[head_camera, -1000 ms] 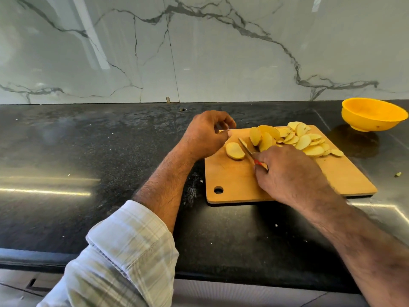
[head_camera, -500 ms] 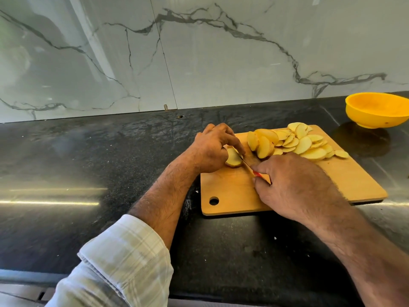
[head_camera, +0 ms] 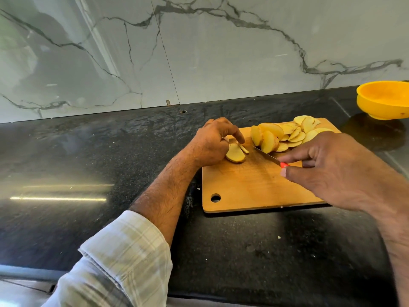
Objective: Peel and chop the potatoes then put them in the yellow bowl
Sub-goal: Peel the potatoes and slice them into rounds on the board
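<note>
— Hands first: how many, and what are they doing?

— Two. The left hand (head_camera: 211, 142), with a pale checked sleeve (head_camera: 119, 260) pushed up the forearm, sits at the left far corner of the cutting board (head_camera: 254, 187). Its fingers curl down onto the potato piece (head_camera: 235, 154), pinning it against the wood.

— One piece there?

— One chunk with brown skin along its near edge and a pale yellow cut face up, plus one thin sliver (head_camera: 243, 149) leaning just beside it, under the fingertips.

— And to the right?

— One knife (head_camera: 266, 156), narrow blade pointing toward the pile, red handle barely showing. The right hand (head_camera: 338, 171) pinches that handle between thumb and forefinger, the other fingers curled loosely.

— The pile?

— Potato slices (head_camera: 287, 135) heaped on the board's far right part; too overlapped to count exactly, well over a dozen. Rounds and half-rounds, yellow flesh, some with a rim of skin. Two or three thick ones stand tilted at the pile's left end, touching the blade's tip area.

— Bowls?

— One yellow bowl (head_camera: 382, 100), on the black countertop (head_camera: 88, 165) beyond the board's right corner, apart from it. Its inside looks bare.
</note>
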